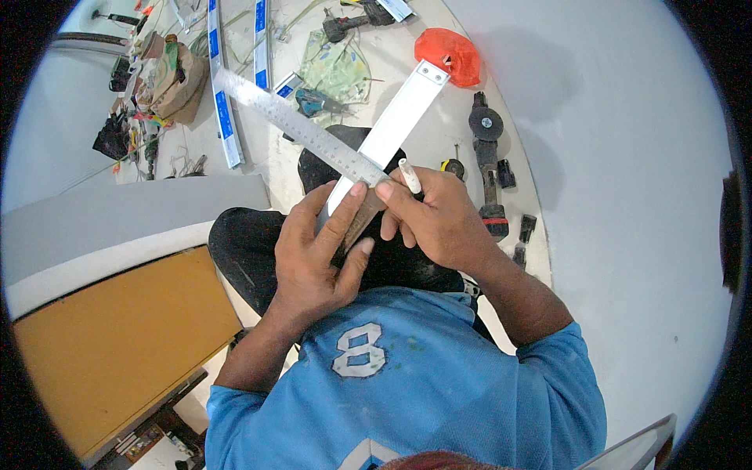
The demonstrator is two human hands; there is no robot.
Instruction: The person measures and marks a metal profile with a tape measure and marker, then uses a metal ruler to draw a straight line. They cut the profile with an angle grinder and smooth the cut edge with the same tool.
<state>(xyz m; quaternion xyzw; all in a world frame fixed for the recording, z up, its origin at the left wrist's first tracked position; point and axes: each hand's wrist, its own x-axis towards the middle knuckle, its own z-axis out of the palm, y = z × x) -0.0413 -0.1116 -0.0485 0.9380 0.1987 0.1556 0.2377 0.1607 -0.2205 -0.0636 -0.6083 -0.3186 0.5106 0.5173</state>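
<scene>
A steel try square, its long ruled blade [290,121] angled to the upper left, lies across a white aluminium bar [407,106] over my lap. My left hand [317,251] grips the square and bar from the left, fingertips at their crossing and thumb lower down beside the square's handle [360,215]. My right hand [435,219] is closed around a white pen [409,176], its thumb pressing on the square near the corner. The bar's lower end is partly hidden by my left hand.
An angle grinder [489,164], tape measure [452,167], drill [337,27], red bag [450,51] and green plastic bag [333,70] lie around me. Long blue-labelled strips [227,133] and a sack [176,82] are at upper left. A yellow board [117,337] lies lower left. A wall [627,196] rises right.
</scene>
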